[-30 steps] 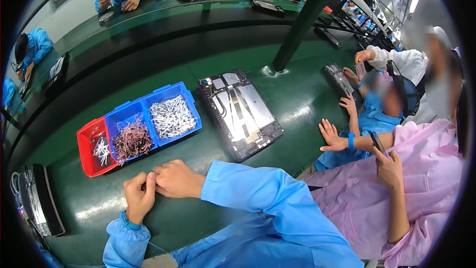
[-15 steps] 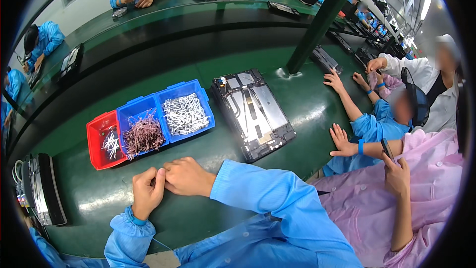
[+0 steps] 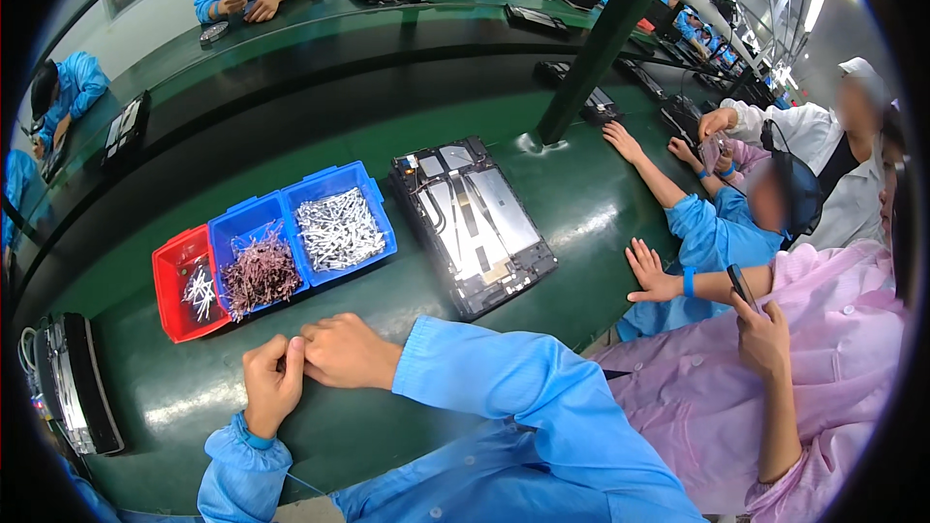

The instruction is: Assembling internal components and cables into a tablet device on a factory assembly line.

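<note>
My left hand (image 3: 272,385) is closed, its thumb lying along the curled fingers. Against it rests my right hand (image 3: 351,353), also closed, fingertips meeting the left hand; anything between them is hidden. Just beyond stand three joined bins: a red bin (image 3: 170,276) with a few white strips, a middle blue bin (image 3: 232,225) heaped with thin brownish-pink pieces (image 3: 260,274), and another blue bin (image 3: 360,267) full of small white strips (image 3: 339,230). To their right lies an opened flat electronic device (image 3: 477,225) with silver panels and black cables showing.
A green post (image 3: 596,58) rises from the green table (image 3: 387,407). More dark devices (image 3: 73,383) stand at the left edge. On the right, a co-worker's hand (image 3: 654,273) lies on the table beside a person in pink holding a phone (image 3: 744,288).
The view has shifted slightly, so the bins, device and my hands appear a little further left. My hands stay closed together. A co-worker across the table has raised a hand.
</note>
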Motion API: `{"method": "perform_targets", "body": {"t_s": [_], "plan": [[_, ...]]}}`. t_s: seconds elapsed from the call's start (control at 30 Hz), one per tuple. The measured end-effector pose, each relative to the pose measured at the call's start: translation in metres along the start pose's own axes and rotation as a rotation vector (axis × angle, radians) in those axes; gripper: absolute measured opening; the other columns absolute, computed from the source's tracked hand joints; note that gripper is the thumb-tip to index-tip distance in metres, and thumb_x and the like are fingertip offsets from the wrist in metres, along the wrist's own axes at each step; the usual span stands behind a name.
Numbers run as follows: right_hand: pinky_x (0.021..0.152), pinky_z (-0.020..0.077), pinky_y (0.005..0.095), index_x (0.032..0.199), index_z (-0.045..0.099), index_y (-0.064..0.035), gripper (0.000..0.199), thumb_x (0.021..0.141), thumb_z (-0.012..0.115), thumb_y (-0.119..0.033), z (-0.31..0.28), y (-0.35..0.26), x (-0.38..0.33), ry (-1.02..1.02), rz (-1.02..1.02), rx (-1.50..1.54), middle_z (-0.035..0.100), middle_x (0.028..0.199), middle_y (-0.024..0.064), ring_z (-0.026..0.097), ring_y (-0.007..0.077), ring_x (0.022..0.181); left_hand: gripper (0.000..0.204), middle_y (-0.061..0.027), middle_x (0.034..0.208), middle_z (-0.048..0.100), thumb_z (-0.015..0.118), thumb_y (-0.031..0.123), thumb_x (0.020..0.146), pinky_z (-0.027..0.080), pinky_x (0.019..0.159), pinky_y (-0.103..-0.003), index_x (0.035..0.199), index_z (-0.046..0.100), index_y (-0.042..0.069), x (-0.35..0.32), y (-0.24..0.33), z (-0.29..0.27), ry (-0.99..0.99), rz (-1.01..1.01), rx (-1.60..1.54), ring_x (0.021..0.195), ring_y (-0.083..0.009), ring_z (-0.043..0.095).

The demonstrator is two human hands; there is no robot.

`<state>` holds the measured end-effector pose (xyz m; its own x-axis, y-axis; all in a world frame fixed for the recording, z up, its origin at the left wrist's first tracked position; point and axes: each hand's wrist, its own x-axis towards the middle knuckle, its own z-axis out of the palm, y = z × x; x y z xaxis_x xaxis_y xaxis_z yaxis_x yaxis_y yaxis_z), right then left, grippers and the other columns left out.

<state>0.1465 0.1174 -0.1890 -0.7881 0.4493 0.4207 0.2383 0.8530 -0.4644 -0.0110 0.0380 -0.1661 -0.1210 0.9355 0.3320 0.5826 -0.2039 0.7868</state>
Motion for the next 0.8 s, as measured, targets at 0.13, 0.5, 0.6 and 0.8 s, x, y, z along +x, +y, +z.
{"method": "perform_targets", "body": {"t_s": [0.13,0.5,0.6,0.8], "plan": [[0.07,0.0554,0.0476,0.079,0.067,-0.0017,0.024,0.087,0.072,-0.024,0.001,0.002,-0.002,0.01,0.002,-0.005,0.066,0.084,0.0145,0.07,0.0346,0.076,0.039,-0.0115,0.056,0.039,0.066,0.011,0.101,0.029,0.047,-0.036,0.068,0.049,-0.001,0.001,0.002,0.001,-0.002,0.007,-0.007,0.05,-0.0135,0.036],[0.069,0.0548,0.0475,0.077,0.067,-0.0021,0.026,0.087,0.073,-0.026,0.006,0.001,-0.001,0.017,0.012,-0.017,0.066,0.084,0.0137,0.07,0.0332,0.077,0.042,-0.0103,0.056,0.035,0.065,0.01,0.101,0.026,0.047,-0.037,0.067,0.043,-0.001,-0.003,-0.008,0.004,0.017,-0.016,-0.008,0.052,-0.0126,0.032],[0.069,0.0547,0.0476,0.077,0.067,-0.0021,0.026,0.087,0.073,-0.026,0.004,0.001,-0.002,0.019,0.016,-0.022,0.066,0.084,0.0138,0.07,0.0332,0.078,0.043,-0.0092,0.055,0.035,0.065,0.01,0.101,0.025,0.047,-0.036,0.066,0.043,-0.001,0.0,-0.002,0.004,0.014,-0.001,-0.005,0.052,-0.0117,0.032],[0.069,0.0547,0.0475,0.078,0.067,-0.0018,0.025,0.087,0.073,-0.025,0.005,0.001,-0.001,0.025,0.014,-0.003,0.067,0.085,0.0142,0.07,0.0331,0.077,0.042,-0.0086,0.055,0.036,0.065,0.009,0.101,0.025,0.046,-0.035,0.066,0.043,0.0,-0.001,-0.004,0.003,0.016,0.012,0.003,0.052,-0.0109,0.033]]}}
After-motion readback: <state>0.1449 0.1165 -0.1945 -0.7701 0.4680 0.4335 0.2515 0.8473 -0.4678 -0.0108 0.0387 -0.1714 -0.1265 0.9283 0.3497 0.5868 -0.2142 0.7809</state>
